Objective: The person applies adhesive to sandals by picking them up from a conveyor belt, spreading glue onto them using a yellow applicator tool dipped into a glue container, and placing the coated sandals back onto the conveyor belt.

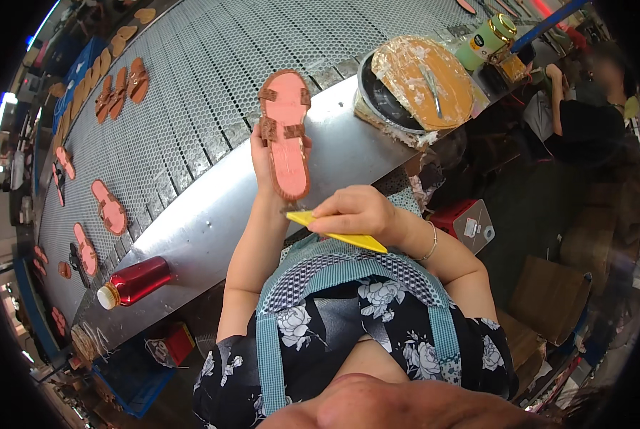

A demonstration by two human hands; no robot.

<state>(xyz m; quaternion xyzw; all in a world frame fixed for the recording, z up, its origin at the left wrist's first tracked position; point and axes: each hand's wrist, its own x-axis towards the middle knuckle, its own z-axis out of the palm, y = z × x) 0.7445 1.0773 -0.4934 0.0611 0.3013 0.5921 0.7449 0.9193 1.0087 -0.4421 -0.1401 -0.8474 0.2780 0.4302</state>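
My left hand (pixel 262 159) grips a sandal (pixel 288 163) from beneath, its fingers wrapped around the edges. The sandal has a pink insole, a brown rim and brown straps. It is held up over the metal edge of the work table, toe pointing away from me. In front of my apron, my right hand (pixel 359 211) pinches a flat yellow brush (pixel 345 237). The brush's small dark tip is close to my left wrist, just below the sandal's heel.
On the left, a mesh conveyor (pixel 213 64) carries several sandals (pixel 110 207). A red bottle (pixel 140 280) lies on the metal ledge (pixel 198 229). At right stand a black tub (pixel 381 93) under a glue-crusted lid (pixel 406 64) and a green flask (pixel 486 44). Another person (pixel 592 107) sits beyond.
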